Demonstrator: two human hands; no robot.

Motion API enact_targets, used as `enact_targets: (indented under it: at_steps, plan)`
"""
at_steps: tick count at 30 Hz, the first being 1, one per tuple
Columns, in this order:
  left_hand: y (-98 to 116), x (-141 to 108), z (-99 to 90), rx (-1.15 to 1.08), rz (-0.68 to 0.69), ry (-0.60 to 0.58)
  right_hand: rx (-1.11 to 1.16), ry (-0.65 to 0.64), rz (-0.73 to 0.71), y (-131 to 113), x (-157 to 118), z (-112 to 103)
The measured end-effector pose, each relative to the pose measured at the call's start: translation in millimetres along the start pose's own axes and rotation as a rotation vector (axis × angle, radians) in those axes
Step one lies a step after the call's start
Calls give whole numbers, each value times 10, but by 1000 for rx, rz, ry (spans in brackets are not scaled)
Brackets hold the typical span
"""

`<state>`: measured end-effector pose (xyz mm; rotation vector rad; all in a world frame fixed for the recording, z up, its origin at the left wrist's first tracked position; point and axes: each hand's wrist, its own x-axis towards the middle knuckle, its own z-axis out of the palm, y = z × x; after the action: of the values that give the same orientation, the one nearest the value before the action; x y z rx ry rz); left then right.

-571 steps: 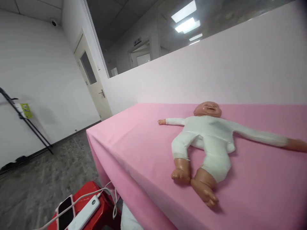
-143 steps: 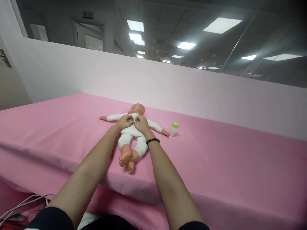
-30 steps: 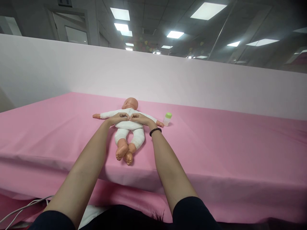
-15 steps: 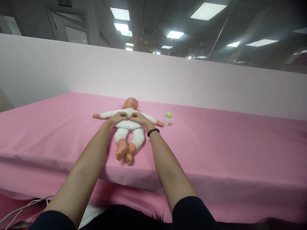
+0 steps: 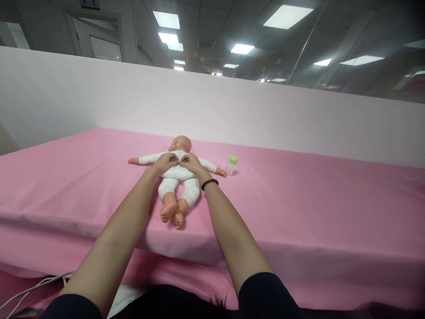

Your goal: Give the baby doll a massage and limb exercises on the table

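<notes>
A baby doll (image 5: pixel 181 175) with a white cloth body and bare tan head, hands and feet lies stretched out, its feet toward me. My left hand (image 5: pixel 167 162) rests on the left of its torso, thumb and fingers curled together in a pinch on the cloth. Mirroring it on the right, my right hand (image 5: pixel 191 163) pinches at the torso too, and the fingertips of both almost meet at the middle. How much cloth is between the fingers is too small to make out. A black bead bracelet (image 5: pixel 210 184) circles my right wrist.
A small clear bottle with a green cap (image 5: pixel 232 165) stands by the doll's right-side hand. Pink sheeting (image 5: pixel 299 204) covers the table, with a white low wall (image 5: pixel 232 110) behind it. Pale cables (image 5: pixel 36 285) hang at lower left.
My right hand and wrist have shifted slightly left and down, and its fingers have moved a little at the torso. My left hand has barely moved; the doll and bottle stay put.
</notes>
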<state>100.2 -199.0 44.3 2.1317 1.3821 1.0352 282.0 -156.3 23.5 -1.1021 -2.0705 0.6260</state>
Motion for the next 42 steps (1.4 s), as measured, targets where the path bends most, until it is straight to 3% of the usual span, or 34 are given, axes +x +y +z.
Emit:
enact_targets:
  at_steps: [7,16,36,42]
  plan:
    - [86,121,56,380,-26,10,-214,117,42,-39,29,50]
    - [60,255,148,552,-138,18,-367,137,92,-128,75,70]
    - [1,350,183,343,-221,121,-343,167,231,-135,131,123]
    - [-137,229,234,208,-346,281,-340,111,278,-160,217,47]
